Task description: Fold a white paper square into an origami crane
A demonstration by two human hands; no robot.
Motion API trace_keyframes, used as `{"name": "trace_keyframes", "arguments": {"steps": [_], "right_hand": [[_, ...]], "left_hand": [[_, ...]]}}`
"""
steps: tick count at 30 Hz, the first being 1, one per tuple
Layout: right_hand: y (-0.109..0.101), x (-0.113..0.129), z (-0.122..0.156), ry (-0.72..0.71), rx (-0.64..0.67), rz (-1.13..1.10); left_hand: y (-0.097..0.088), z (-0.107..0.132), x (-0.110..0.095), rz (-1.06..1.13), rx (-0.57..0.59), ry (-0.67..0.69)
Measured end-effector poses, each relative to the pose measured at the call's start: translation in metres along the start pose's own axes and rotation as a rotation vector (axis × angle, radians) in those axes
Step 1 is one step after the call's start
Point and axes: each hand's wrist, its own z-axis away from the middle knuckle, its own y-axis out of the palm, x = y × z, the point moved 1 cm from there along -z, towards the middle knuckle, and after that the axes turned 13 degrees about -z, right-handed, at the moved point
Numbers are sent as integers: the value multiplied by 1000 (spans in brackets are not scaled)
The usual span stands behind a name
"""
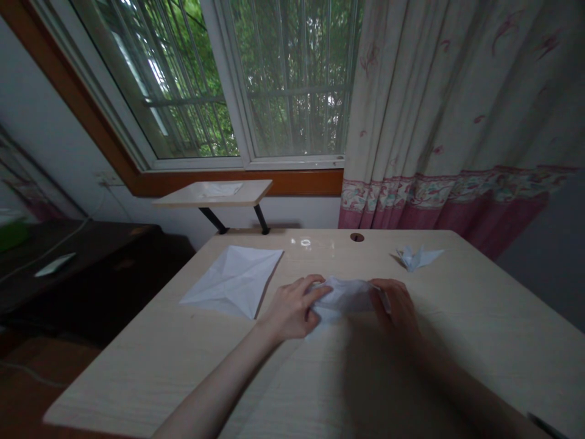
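A partly folded white paper (343, 297) lies on the light wooden table (183, 366) between both hands. My left hand (292, 310) grips its left end, fingers curled over the paper. My right hand (397, 305) holds its right end, fingers pressed on it. A creased, unfolded white sheet (234, 280) lies flat to the left of my left hand. A small folded paper crane (418, 257) sits at the far right of the table, apart from my hands.
A small raised shelf (214, 194) stands behind the table under the window. A pink-patterned curtain (457, 122) hangs at the right. A dark low cabinet (82, 262) stands to the left. A cable hole (357, 237) marks the table's far edge.
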Motion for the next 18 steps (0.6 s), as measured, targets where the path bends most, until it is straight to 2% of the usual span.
{"name": "trace_keyframes", "arguments": {"steps": [6,12,18], "right_hand": [[-3,4,-4,-7,-11,-30],[-5,10,-8,-17,11,-92],[0,8,-3,-18,19,-89]], "left_hand": [[3,-1,2,67,-66,-43],[3,-1,2,100,-219,-97],[8,-2,-6,310,-432,-226]]}}
